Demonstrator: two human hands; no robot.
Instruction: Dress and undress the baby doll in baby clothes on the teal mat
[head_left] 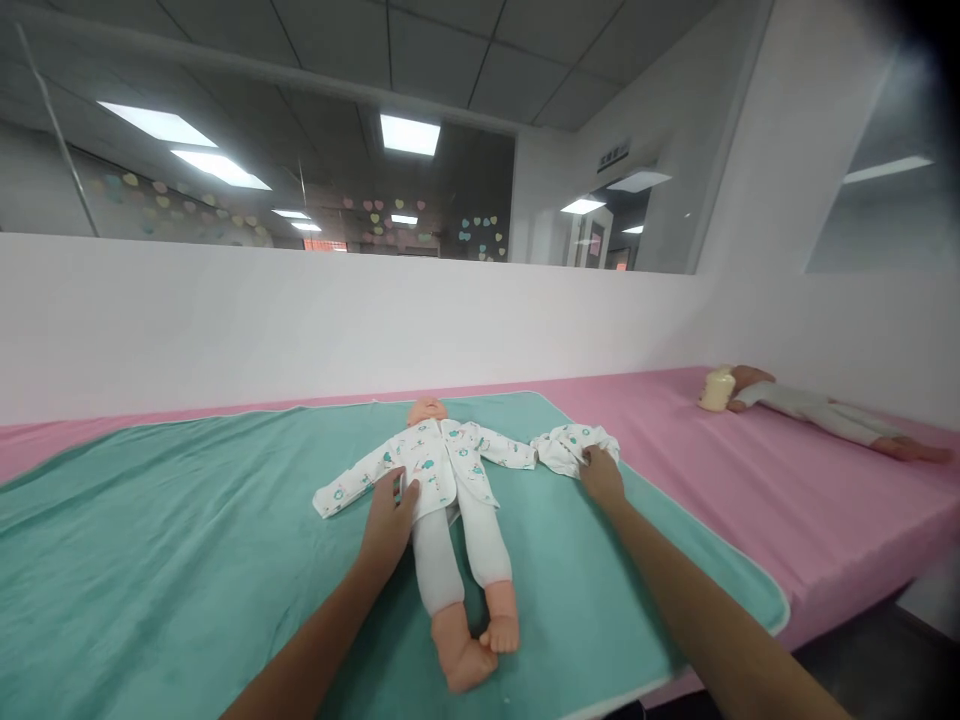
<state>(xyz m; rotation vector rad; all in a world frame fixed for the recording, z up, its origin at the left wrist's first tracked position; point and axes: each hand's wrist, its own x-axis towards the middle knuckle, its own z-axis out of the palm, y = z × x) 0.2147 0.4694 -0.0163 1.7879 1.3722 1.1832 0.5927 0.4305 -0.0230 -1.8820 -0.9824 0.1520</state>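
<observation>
A baby doll (437, 570) lies on its back in the middle, feet toward me, with a white body and bare lower legs. It wears a white baby jacket (429, 480) with a green print, its sleeves stretched out to both sides and its front edges parted over the belly. My left hand (390, 520) rests at the jacket's left side, thumb and fingers apart against the cloth. To the right of the doll, my right hand (602, 480) has its fingers closed on a bunched garment (562, 448) of the same print.
A green sheet (210, 540) with a pale border covers much of the pink bed surface (675, 430). At the far right lies a second doll (802, 405), with a cream bottle-like container (716, 390) beside its head. A white wall (337, 320) with windows stands behind.
</observation>
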